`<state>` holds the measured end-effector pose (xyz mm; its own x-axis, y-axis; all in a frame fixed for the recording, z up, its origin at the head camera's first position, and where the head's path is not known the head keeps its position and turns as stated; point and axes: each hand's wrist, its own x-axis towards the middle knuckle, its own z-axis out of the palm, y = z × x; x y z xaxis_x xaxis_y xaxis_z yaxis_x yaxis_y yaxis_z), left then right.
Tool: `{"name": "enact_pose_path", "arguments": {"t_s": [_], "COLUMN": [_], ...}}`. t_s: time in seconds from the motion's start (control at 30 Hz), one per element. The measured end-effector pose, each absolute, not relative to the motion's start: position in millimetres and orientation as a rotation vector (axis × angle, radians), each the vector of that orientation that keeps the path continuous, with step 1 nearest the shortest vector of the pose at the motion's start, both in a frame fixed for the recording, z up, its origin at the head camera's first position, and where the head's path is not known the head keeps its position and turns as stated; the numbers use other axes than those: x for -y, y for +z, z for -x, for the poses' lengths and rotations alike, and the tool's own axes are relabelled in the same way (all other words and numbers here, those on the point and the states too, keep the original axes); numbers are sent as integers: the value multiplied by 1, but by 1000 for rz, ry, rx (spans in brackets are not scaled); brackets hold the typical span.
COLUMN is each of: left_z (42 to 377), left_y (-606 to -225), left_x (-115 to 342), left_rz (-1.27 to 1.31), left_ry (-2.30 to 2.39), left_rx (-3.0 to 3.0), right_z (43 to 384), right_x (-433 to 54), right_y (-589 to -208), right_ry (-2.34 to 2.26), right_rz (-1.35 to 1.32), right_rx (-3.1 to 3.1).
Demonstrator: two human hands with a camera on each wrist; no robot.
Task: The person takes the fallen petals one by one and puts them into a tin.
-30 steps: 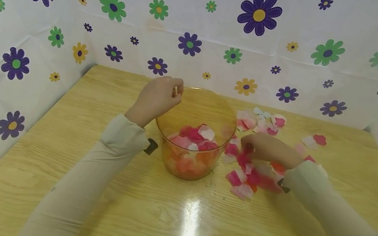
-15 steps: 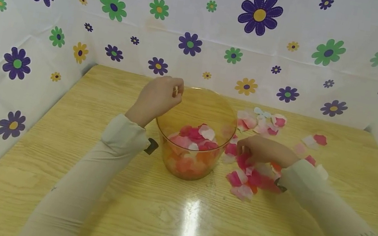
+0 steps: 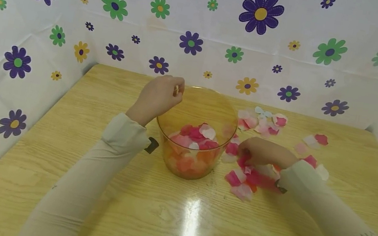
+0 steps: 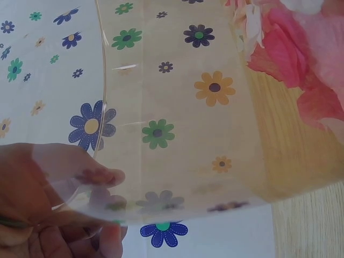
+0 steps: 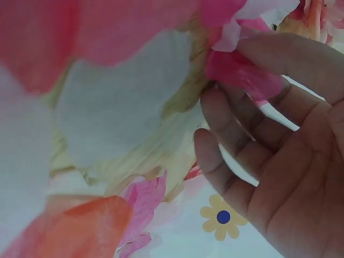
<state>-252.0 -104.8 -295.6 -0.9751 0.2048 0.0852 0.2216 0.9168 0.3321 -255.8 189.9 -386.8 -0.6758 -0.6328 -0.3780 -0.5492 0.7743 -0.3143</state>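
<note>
A see-through amber bucket [image 3: 167, 156] stands upright mid-table, with pink, red and white artificial petals [image 3: 196, 135] heaped in its lower part. My left hand [image 3: 156, 97] grips its rim at the far left; in the left wrist view, the thumb [image 4: 99, 174] shows through the clear wall. To the bucket's right, my right hand [image 3: 267, 152] is low over a scattered pile of loose petals [image 3: 242, 190]. Its thumb and fingers pinch a deep pink petal [image 5: 242, 78] in the right wrist view, while the lower fingers are loosely bent.
More petals [image 3: 262, 125] lie behind my right hand, and a few [image 3: 313, 141] lie farther right on the wood-grain table [image 3: 144, 214]. A white cloth [image 3: 222, 24] printed with flowers rises behind the table and along both sides.
My right hand has shifted slightly left among the petals, so red and white petals by the right cuff show more. My left hand has stayed on the rim.
</note>
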Motion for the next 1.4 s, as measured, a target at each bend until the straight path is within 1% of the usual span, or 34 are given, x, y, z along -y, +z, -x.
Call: {"name": "enact_pose_path", "arguments": {"t_s": [0.27, 0.5, 0.7, 0.83, 0.93, 1.03, 1.17, 1.4], "left_z": [252, 252, 251, 251, 252, 252, 253, 252], "left_y": [-294, -294, -293, -293, -293, -293, -294, -294], "left_x": [104, 105, 104, 105, 105, 106, 105, 106], "left_rz": [337, 325, 327, 336, 336, 330, 324, 319], "left_ry": [-532, -550, -561, -555, -552, -566, -591, -593], "left_rx": [3039, 3049, 3051, 3046, 3045, 3046, 3053, 3055], "right_z": [256, 257, 254, 248, 243, 241, 241, 238], "right_x": [-206, -213, -206, -191, -176, -159, -141, -140], "right_y": [-375, -352, -315, -289, -276, -272, -277, -283], "right_ry": [-295, -425, -600, -737, -823, -855, -812, -798], "right_rz": [733, 736, 889, 1002, 1098, 1187, 1230, 1205], "right_rx": [-2548, -2639, -2815, -2940, -2957, -2908, -2834, -2826]}}
